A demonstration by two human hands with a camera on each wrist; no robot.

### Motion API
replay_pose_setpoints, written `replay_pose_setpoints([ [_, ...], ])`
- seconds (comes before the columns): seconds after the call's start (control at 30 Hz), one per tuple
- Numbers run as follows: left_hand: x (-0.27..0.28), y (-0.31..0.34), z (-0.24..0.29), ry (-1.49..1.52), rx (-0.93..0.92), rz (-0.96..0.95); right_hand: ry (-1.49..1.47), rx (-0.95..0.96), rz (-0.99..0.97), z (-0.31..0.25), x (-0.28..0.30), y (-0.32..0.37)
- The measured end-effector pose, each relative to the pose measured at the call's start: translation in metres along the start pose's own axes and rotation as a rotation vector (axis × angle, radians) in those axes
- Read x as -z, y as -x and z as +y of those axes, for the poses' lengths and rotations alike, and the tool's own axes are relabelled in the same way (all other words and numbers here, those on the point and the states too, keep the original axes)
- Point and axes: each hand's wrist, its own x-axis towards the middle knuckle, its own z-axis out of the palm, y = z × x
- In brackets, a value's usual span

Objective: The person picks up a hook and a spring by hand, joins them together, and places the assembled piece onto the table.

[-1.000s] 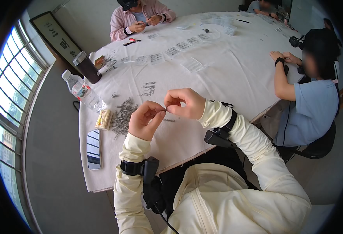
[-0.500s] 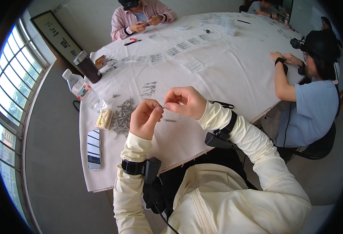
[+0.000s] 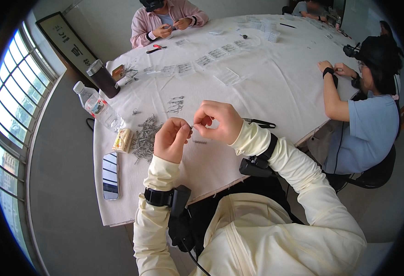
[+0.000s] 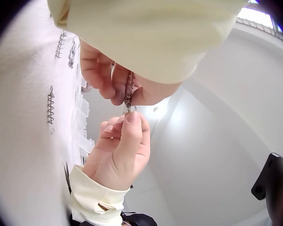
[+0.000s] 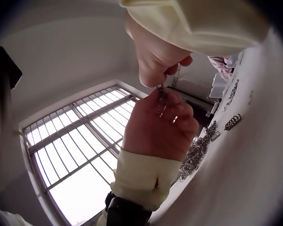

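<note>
Left hand (image 3: 170, 139) pinches a spring (image 4: 129, 88) between thumb and fingers; right hand (image 3: 220, 120) pinches wire at its end. Spring's held above the table (image 3: 220, 168), hands nearly touching. Pile (image 3: 146, 142) sits beside left hand, one loose coil (image 3: 199, 142) lies below, between the hands.

Framed panel (image 3: 67, 42) by the window, dark Chinese-style characters, too small to read surely, red-and-white label (image 3: 99, 107) on clear plastic bottle (image 3: 90, 98), lettering illegible, small printed packet (image 3: 122, 140), print likewise illegible.
</note>
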Motion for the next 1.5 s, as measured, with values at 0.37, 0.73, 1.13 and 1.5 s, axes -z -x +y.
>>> replay_pose_setpoints([
  [0.37,-0.002,0.001,0.003,0.001,0.012,-0.042,0.008,0.007,0.029,-0.001,0.001,0.001],
  [0.73,-0.005,0.002,0.009,-0.024,-0.022,-0.056,-0.021,0.040,0.017,-0.001,0.001,0.000],
  [1.13,0.000,0.002,0.010,0.039,0.033,-0.030,0.019,0.065,0.008,-0.003,0.002,0.000],
  [1.5,-0.001,0.001,0.008,0.022,0.024,0.043,0.050,0.077,0.015,-0.002,0.001,-0.001],
])
